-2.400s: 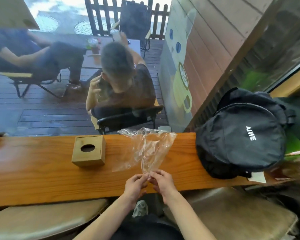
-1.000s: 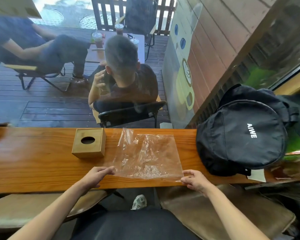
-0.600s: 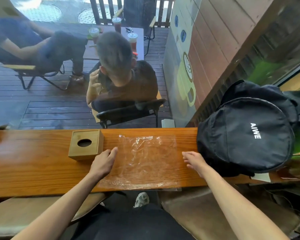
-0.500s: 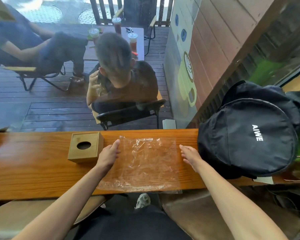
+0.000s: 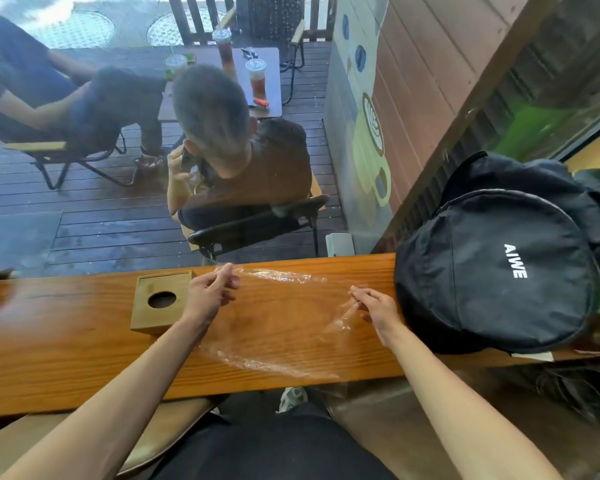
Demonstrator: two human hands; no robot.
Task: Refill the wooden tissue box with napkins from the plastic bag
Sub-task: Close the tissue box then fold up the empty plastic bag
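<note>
A clear plastic bag [image 5: 274, 341] lies spread on the wooden counter [image 5: 66, 358], with nothing visible inside it. My left hand [image 5: 210, 294] pinches its far left corner, lifted a little off the wood. My right hand [image 5: 374, 308] pinches the bag's right edge close to the backpack. The wooden tissue box [image 5: 160, 301], with a round hole in its lid, stands just left of my left hand. No napkins are visible.
A black backpack [image 5: 499, 268] fills the counter's right end, right beside my right hand. A window runs along the counter's far edge; beyond it people sit on a deck. Cushioned stools [image 5: 430, 427] stand below the near edge.
Both hands went from resting flat at the bag's sides to pinching its edges. The bag's far edge now lifts off the counter.
</note>
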